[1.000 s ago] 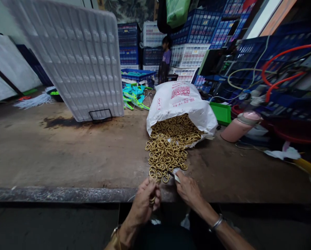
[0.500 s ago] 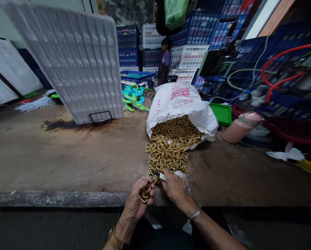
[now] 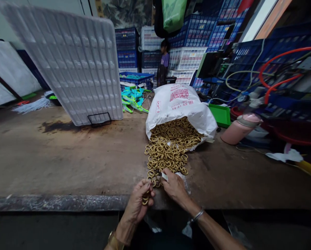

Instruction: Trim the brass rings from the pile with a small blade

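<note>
My left hand is closed around several gold rings, at the near edge of the table. My right hand grips a small flat tool, pale near the fingers and dark toward the tip; it looks like a small blade, but its kind is unclear. The tool's tip is over the nearest loose rings, close to my left fingertips. Beyond both hands, a pile of gold rings spills from the mouth of a white sack with red print, lying on its side.
A ribbed, whitish panel stands in a black wire holder at left on the wooden table. To the right are a green tray and a pink bottle. Stacked crates and a person are behind.
My left fingertips have moved slightly up to the loose rings, meeting the tool's tip. The tool has shifted a little right with my right hand, and its dark end shows less.
</note>
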`<state>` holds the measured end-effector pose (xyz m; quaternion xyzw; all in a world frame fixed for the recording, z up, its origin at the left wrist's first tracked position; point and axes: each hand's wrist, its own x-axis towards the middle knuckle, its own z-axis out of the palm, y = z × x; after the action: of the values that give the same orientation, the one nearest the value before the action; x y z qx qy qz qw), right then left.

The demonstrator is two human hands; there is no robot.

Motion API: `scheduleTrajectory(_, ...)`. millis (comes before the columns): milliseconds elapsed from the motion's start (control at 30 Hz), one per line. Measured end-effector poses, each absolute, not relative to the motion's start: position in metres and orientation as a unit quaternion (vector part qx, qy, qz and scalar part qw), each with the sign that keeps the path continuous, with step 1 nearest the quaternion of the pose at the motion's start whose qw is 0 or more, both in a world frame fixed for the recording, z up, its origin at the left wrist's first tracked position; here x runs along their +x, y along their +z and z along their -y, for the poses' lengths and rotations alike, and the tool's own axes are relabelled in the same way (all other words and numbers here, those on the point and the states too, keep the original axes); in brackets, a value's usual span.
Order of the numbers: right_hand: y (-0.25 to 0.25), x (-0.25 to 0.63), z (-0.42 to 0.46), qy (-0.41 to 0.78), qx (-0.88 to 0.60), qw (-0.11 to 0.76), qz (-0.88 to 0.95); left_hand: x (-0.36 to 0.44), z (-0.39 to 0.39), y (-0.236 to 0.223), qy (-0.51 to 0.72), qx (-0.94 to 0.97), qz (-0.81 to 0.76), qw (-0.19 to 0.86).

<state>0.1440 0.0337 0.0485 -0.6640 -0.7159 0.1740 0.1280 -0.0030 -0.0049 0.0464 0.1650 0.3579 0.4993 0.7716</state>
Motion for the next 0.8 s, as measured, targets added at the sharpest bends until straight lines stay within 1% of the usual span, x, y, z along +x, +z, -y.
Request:
scheduleTrajectory(133, 0.051, 0.153, -0.026, 0.201, -0.62, 0.199, 0.732, 0.007, 0.003, 0.043, 0.498, 0.23, -0.415, 0.726)
scheduleTrajectory(300, 0.059, 0.153, -0.015, 0.253, -0.563, 0.232, 0.752, 0.02, 0.002, 0.044, 0.469, 0.317, -0.48, 0.67)
scheduleTrajectory(500, 0.068, 0.146, -0.015, 0.399, -0.551, 0.313, 0.662, 0.02, 0.003, 0.054, 0.457, 0.354, -0.517, 0.631)
scheduleTrajectory(633, 0.07, 0.144, -0.016, 0.464, -0.573, 0.316, 0.597, 0.021, 0.004, 0.054, 0.46, 0.39, -0.534, 0.592)
scheduleTrajectory(800, 0.061, 0.144, -0.014, 0.499, -0.584, 0.305, 0.563, 0.025, 0.004, 0.05, 0.462, 0.427, -0.526, 0.572)
